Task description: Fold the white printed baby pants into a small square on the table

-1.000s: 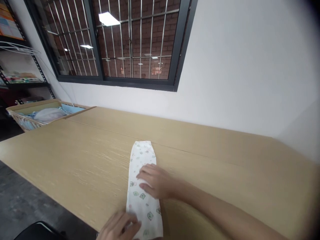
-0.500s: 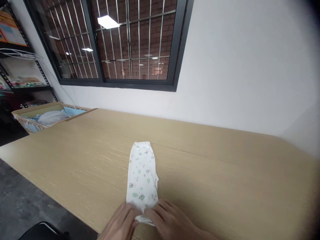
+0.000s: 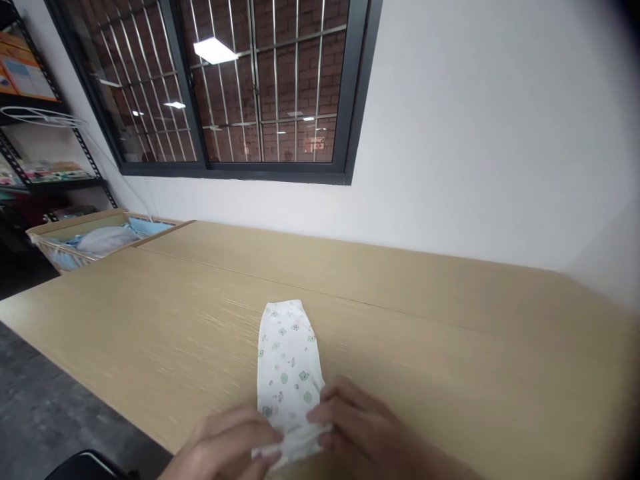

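Observation:
A long, folded white cloth (image 3: 289,360) with small green and grey prints lies on the wooden table, its far end flat and slightly narrower. It looks like a small garment, but its exact kind cannot be made out. At the near left corner, the fingers of my left hand (image 3: 225,443) are closed on the fabric. My right hand (image 3: 360,423) pinches the near right side, thumb and fingers together. Between the hands the near end looks bunched and raised a little. Both hands are blurred by motion, and they partly cover that end.
The pale wooden table (image 3: 425,373) runs back to a white wall below a barred window (image 3: 270,87). At the far left stands a crib-like box (image 3: 65,230) with blue bedding. Behind it are black shelves (image 3: 60,183). A black chair top (image 3: 85,467) shows at lower left.
The cloth has slid a little towards me. My hands have moved farther apart along its near end, which now looks more bunched. The view has tilted slightly.

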`<state>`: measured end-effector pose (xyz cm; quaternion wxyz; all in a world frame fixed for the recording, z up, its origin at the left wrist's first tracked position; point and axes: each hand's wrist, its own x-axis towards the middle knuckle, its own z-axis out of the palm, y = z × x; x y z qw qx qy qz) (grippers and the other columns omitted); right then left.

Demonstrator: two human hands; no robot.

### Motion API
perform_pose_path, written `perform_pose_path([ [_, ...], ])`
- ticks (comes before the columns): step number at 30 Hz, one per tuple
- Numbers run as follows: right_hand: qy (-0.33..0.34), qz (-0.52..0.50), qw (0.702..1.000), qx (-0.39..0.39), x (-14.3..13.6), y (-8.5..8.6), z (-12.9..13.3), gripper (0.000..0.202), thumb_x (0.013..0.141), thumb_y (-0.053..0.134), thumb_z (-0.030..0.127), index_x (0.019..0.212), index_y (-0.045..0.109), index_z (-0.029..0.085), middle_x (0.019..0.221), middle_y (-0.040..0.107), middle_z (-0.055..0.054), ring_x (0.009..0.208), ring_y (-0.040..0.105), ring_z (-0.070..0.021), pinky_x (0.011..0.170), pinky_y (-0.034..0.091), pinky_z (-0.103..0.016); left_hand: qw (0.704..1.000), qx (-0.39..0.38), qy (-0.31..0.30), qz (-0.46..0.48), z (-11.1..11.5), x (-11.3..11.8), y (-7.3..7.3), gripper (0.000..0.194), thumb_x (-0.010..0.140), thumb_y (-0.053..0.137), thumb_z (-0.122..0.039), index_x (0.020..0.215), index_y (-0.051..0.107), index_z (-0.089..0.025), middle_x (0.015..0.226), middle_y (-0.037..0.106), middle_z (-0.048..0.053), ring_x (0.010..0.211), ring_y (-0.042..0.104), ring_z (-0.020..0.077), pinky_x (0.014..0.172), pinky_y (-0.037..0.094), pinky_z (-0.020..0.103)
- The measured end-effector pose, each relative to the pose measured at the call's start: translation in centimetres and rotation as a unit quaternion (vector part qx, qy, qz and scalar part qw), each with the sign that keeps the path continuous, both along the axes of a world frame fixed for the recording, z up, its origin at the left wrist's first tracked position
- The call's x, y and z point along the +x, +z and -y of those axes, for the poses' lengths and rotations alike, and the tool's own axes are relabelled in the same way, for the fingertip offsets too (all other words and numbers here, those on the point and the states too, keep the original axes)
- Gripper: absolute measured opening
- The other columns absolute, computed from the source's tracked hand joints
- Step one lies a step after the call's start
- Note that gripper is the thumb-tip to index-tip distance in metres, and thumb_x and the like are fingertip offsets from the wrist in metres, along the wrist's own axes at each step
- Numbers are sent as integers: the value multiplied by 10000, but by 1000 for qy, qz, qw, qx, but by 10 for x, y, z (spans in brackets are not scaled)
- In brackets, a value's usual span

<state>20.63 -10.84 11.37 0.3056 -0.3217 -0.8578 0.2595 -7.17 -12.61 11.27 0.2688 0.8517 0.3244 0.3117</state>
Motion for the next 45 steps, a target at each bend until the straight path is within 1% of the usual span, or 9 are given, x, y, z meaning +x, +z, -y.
perform_pose_path([
  [6, -99, -13, 991, -88, -12, 28, -83, 250, 896, 686, 389, 1067, 697, 206, 934, 713, -37, 804, 641, -183, 691, 492, -281, 980, 92, 173, -18, -81, 7, 2, 186, 1018, 500, -317, 1063, 668, -252, 1026, 729, 25, 935, 679, 172, 838, 518, 303],
  [12, -177, 14, 982, -62, -37, -7, -173, 157, 899, 631, 249, 1013, 694, 160, 868, 712, -40, 765, 643, -180, 646, 444, -262, 959, 77, 258, -92, -177, 24, -23, 261, 980, 415, -231, 938, 665, -172, 943, 704, 78, 909, 651, 214, 853, 501, 338],
  [17, -190, 67, 979, -35, -48, -39, -209, 102, 888, 619, 148, 939, 706, 163, 903, 720, -59, 842, 660, -201, 735, 465, -286, 937, 73, 307, -149, -210, 33, -49, 264, 949, 406, -137, 905, 666, -139, 937, 681, 138, 926, 642, 255, 841, 507, 375],
  [20, -194, 85, 977, -7, -49, -43, -204, 139, 938, 580, 173, 1014, 694, 149, 1080, 697, -123, 1054, 631, -249, 921, 460, -357, 925, 93, 329, -166, -195, 41, -51, 305, 965, 359, -124, 1012, 660, -105, 1090, 655, 191, 1067, 608, 291, 938, 496, 431],
  [23, -165, 105, 978, 67, -49, -31, -179, 279, 1030, 471, 289, 1211, 638, 157, 1244, 642, -156, 1225, 550, -272, 1072, 386, -430, 921, 119, 326, -175, -145, 55, -61, 352, 1000, 356, -209, 1223, 601, -88, 1288, 599, 212, 1175, 570, 322, 1005, 484, 489],
  [27, 31, 135, 986, 96, -55, -10, -131, 508, 1072, 372, 451, 1520, 409, 213, 1550, 463, -120, 1436, 398, -234, 1184, 312, -418, 895, 232, 314, -218, -60, 77, -105, 461, 967, 486, -358, 1349, 552, -109, 1389, 573, 214, 1298, 516, 395, 1025, 492, 558],
  [30, 196, 134, 968, 80, -64, -11, -105, 538, 1071, 391, 425, 1564, 353, 214, 1626, 358, -106, 1509, 297, -207, 1230, 254, -381, 850, 323, 330, -253, -26, 83, -141, 488, 894, 580, -410, 1306, 604, -149, 1245, 663, 211, 1146, 616, 420, 886, 558, 584],
  [35, 267, 125, 952, 76, -72, -45, -101, 508, 1009, 535, 376, 1506, 455, 300, 1547, 493, -44, 1482, 362, -209, 1231, 262, -326, 824, 355, 331, -292, -26, 79, -165, 431, 860, 599, -475, 1189, 685, -211, 1110, 716, 195, 994, 679, 415, 783, 580, 599],
  [45, 137, 216, 964, 73, -66, -60, -183, 613, 1041, 418, 520, 1585, 339, 250, 1654, 251, -83, 1545, 195, -253, 1263, 109, -493, 838, 315, 371, -248, -29, 79, -172, 766, 816, 673, -510, 1492, 458, -219, 1431, 545, 261, 1237, 562, 527, 809, 581, 657],
])
